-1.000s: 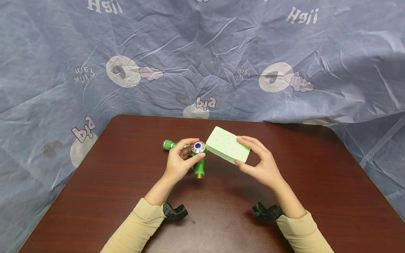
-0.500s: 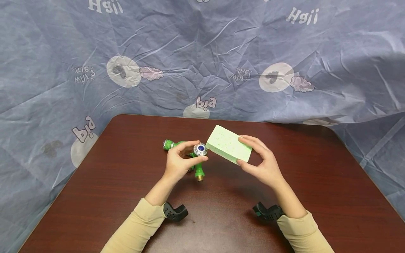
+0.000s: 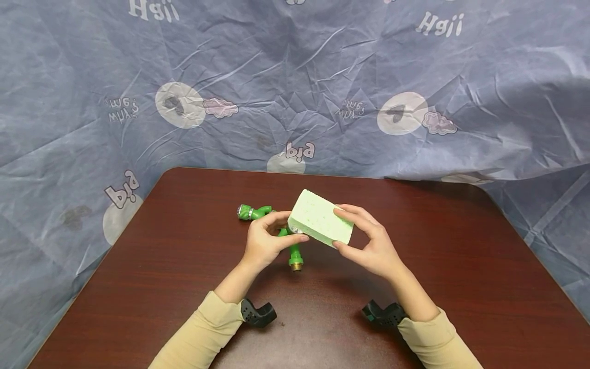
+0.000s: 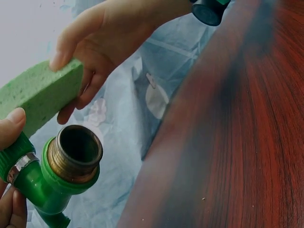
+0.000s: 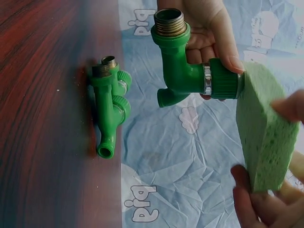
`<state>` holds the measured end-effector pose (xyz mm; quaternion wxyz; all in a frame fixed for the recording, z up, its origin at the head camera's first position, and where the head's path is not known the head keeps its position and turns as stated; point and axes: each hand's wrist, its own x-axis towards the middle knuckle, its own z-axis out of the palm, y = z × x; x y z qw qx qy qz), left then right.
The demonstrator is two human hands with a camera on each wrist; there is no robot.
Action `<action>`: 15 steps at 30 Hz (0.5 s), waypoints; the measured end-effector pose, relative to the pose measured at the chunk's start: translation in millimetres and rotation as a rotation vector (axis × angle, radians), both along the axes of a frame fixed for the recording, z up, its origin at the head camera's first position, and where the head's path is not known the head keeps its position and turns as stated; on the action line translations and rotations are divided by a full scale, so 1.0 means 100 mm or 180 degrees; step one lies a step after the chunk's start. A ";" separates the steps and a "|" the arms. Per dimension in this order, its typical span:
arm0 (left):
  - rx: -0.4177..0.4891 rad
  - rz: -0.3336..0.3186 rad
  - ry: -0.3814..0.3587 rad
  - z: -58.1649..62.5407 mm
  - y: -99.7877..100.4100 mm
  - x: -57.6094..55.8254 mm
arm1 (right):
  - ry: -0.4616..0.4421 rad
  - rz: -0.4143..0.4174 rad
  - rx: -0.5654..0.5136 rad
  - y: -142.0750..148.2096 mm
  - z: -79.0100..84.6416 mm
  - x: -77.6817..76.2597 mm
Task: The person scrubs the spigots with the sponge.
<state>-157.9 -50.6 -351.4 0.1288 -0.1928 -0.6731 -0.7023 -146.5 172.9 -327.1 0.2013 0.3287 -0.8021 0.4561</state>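
My left hand grips a green plastic tap by its ribbed knob, thumb and fingers on opposite sides. A brass-coloured threaded inlet shows at one end of the tap. My right hand pinches a light green block-shaped sponge at its right end. In the right wrist view the sponge's broad face lies against the knob's end. From the head view the sponge covers most of that end, with a sliver of its silvery rim showing. Both things are held above the table.
On the brown table, behind my left hand, lie more green taps, knobs attached, partly hidden in the head view. A grey-blue printed cloth hangs beyond the far edge. Black wrist cameras sit on both wrists.
The sponge has moved left and slightly down, from beside the knob to over its end. My left hand and the tap have shifted a little right and toward me.
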 end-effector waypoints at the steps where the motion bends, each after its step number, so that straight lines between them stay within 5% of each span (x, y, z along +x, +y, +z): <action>1: -0.0020 0.0015 0.0008 0.00 0.00 0.00 | 0.0044 -0.0108 0.0010 0.00 0.01 0.00; 5: -0.0047 0.0038 0.0029 0.00 0.00 0.01 | 0.0125 -0.0400 -0.0089 0.01 0.02 0.00; 11: 0.0007 0.0001 0.0077 0.00 -0.01 0.00 | 0.0104 0.0061 -0.0142 0.02 0.01 0.00; 15: -0.0022 0.0031 0.0073 0.01 -0.01 0.00 | 0.0150 -0.0153 -0.0079 0.00 0.02 0.00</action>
